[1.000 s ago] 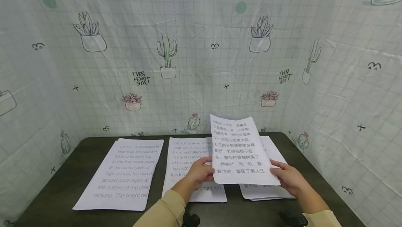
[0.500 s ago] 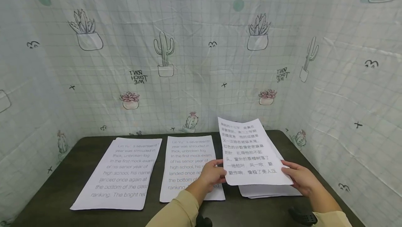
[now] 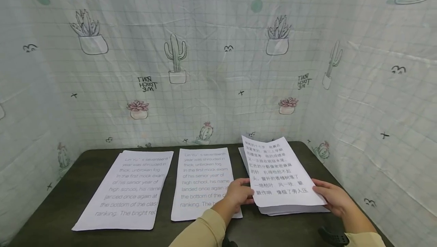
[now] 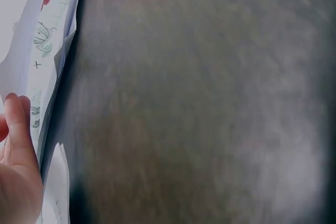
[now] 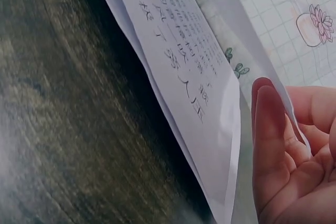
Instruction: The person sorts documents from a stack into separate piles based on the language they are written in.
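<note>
A sheet of paper (image 3: 277,171) printed with Chinese text is held by both hands over the right-hand stack of paper (image 3: 290,210). My left hand (image 3: 240,194) pinches its lower left edge, while my right hand (image 3: 334,197) pinches the lower right edge. The sheet hides most of that stack; front edges and a strip at the far left show. In the right wrist view, the raised sheet (image 5: 254,35) passes between thumb and fingers, apart from the printed stack (image 5: 176,72) below. The left wrist view catches the sheet (image 4: 23,51) rising from the left fingertips.
A middle stack of paper (image 3: 201,186) with English text lies left of my left hand, its lower right corner behind that forearm. Another English-text stack (image 3: 123,194) lies farther left. The dark table (image 3: 61,194) is enclosed by a patterned cloth (image 3: 218,68) behind and at the sides.
Both hands have carried the Chinese-text sheet rightward, then lowered it closer to the right-hand stack. The middle stack is less covered now.
</note>
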